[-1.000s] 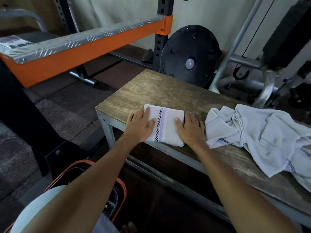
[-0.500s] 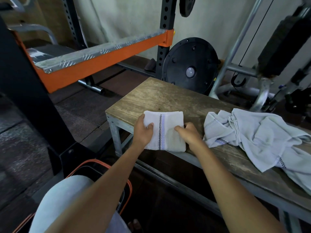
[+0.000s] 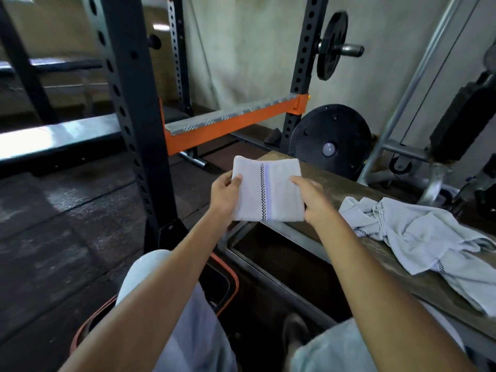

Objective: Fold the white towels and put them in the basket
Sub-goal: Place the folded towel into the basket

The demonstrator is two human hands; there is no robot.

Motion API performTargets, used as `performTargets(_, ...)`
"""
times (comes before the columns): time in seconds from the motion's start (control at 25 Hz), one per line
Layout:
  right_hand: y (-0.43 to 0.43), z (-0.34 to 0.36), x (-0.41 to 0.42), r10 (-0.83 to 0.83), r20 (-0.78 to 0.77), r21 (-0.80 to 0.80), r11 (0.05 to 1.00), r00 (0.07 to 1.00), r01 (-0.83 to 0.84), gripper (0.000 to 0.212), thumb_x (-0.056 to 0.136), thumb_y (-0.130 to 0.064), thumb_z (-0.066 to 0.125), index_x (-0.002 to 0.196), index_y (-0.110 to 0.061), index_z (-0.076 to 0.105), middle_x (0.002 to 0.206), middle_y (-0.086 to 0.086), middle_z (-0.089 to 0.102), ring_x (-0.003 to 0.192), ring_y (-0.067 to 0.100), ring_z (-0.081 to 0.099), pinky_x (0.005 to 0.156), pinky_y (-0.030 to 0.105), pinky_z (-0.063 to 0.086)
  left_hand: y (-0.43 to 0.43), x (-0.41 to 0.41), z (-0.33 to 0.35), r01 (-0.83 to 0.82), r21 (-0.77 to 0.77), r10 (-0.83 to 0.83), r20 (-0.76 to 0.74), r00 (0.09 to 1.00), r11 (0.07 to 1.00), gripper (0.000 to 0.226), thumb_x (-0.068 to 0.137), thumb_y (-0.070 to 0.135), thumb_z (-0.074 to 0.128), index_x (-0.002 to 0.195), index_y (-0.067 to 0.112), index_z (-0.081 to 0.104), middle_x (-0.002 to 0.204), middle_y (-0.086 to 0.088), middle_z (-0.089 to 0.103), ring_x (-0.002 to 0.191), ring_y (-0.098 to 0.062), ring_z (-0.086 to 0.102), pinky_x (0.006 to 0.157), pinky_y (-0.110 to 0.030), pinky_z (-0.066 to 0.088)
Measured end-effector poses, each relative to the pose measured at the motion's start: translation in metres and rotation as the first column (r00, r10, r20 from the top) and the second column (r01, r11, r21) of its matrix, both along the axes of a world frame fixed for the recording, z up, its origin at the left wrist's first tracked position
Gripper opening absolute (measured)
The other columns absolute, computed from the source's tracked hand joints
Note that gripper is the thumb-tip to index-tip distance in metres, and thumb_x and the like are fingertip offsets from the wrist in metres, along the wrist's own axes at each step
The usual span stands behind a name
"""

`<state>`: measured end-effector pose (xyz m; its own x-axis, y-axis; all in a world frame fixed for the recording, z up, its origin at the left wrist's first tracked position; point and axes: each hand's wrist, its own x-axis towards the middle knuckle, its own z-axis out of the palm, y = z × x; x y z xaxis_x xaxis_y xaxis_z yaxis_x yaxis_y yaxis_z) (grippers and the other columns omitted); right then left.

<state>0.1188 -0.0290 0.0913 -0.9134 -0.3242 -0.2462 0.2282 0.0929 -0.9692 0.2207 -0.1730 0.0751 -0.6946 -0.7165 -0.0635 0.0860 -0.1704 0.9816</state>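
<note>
Down by the person's knees, the orange-rimmed basket (image 3: 225, 280) sat on the floor, mostly hidden behind the left forearm and a pale trouser leg, so its contents could not be made out. Above it, the folded towel (image 3: 268, 191) hung clear of the bench (image 3: 341, 189), pinched at its left edge by the left hand (image 3: 224, 196) and at its right edge by the right hand (image 3: 312, 198). Unfolded towels (image 3: 426, 240) lay crumpled on the bench, right of the hands. A black rack upright (image 3: 137, 111) stood just beyond the basket
</note>
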Motion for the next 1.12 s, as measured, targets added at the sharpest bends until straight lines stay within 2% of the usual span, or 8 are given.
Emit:
performTargets(0.08,-0.012,0.011,0.019,0.063,-0.037,-0.037,0.997,0.997,-0.065,0.028,0.088,-0.031,0.059,0.111,-0.015,0.056,0.097,0.005,0.063,0.082,0.022,0.06,0.066,0.032,0.049,-0.006,0.027,0.012,-0.056,0.042,0.057,-0.012,0.998,0.998,0.022,0.094,0.026,0.054,0.114,0.016,0.059,0.11,-0.008,0.067,0.099,-0.028,0.066,0.086,-0.05,0.055)
performTargets(0.32,-0.08,-0.009,0.054,0.276,-0.036,0.001,0.961,0.961,-0.276,0.016,0.086,-0.031,0.062,0.094,-0.017,0.06,0.1,0.006,0.066,0.091,0.026,0.062,0.084,0.041,0.051,-0.043,0.092,-0.01,-0.284,0.045,0.285,-0.016,0.958,0.958,0.026,0.092,0.022,0.057,0.117,0.015,0.058,0.109,-0.007,0.066,0.097,-0.024,0.066,0.085,-0.045,0.055)
performTargets(0.44,-0.129,-0.054,0.072,0.415,0.049,0.049,0.908,0.909,-0.417,0.028,0.083,-0.03,0.066,0.102,-0.01,0.062,0.109,0.008,0.068,0.098,0.028,0.064,0.092,0.048,0.051,-0.076,0.128,-0.056,-0.384,0.065,0.377,0.101,0.921,0.921,0.026,0.09,0.024,0.057,0.115,0.015,0.061,0.108,-0.008,0.068,0.098,-0.028,0.066,0.087,-0.049,0.054)
performTargets(0.56,-0.166,-0.114,0.092,0.486,0.144,0.107,0.858,0.862,-0.502,0.016,0.086,-0.025,0.066,0.094,-0.011,0.062,0.103,0.009,0.067,0.095,0.028,0.064,0.091,0.047,0.052,-0.1,0.158,-0.117,-0.441,0.083,0.406,0.271,0.873,0.893,0.021,0.092,0.021,0.053,0.106,0.012,0.065,0.103,-0.008,0.068,0.095,-0.029,0.065,0.086,-0.047,0.054)
performTargets(0.72,-0.201,-0.226,0.114,0.555,0.291,0.208,0.758,0.779,-0.618,0.012,0.088,-0.019,0.062,0.099,-0.013,0.061,0.109,0.012,0.067,0.099,0.028,0.063,0.094,0.046,0.05,-0.113,0.186,-0.214,-0.524,0.209,0.386,0.466,0.796,0.826,0.017,0.087,0.009,0.047,0.082,0.006,0.062,0.081,-0.01,0.06,0.071,-0.022,0.054,0.064,-0.031,0.045)
performTargets(0.84,-0.21,-0.311,0.128,0.54,0.404,0.319,0.673,0.738,-0.667,0.003,0.088,-0.015,0.06,0.089,-0.017,0.059,0.112,0.016,0.065,0.1,0.03,0.062,0.095,0.047,0.05,-0.113,0.195,-0.287,-0.639,0.328,0.346,0.627,0.698,0.696,0.016,0.08,0.008,0.046,0.067,0.006,0.054,0.064,-0.007,0.05,0.055,-0.018,0.045,0.05,-0.023,0.035)
performTargets(0.96,-0.21,-0.367,0.138,0.505,0.522,0.375,0.588,0.687,-0.717,0.012,0.09,-0.016,0.057,0.103,-0.015,0.057,0.113,0.016,0.064,0.103,0.032,0.061,0.095,0.048,0.05,-0.109,0.2,-0.352,-0.703,0.398,0.272,0.722,0.637,0.59,0.024,0.087,0.014,0.045,0.096,-0.003,0.059,0.088,-0.011,0.061,0.077,-0.026,0.06,0.071,-0.034,0.053)
performTargets(1.12,-0.222,-0.42,0.154,0.477,0.61,0.396,0.508,0.633,-0.765,0.02,0.092,-0.013,0.054,0.113,-0.014,0.054,0.111,0.015,0.062,0.097,0.027,0.058,0.092,0.043,0.048,-0.104,0.2,-0.405,-0.829,0.308,0.237,0.86,0.453,0.468,0.035,0.091,0.017,0.044,0.119,-0.003,0.052,0.117,-0.023,0.06,0.107,-0.036,0.059,0.094,-0.045,0.049)
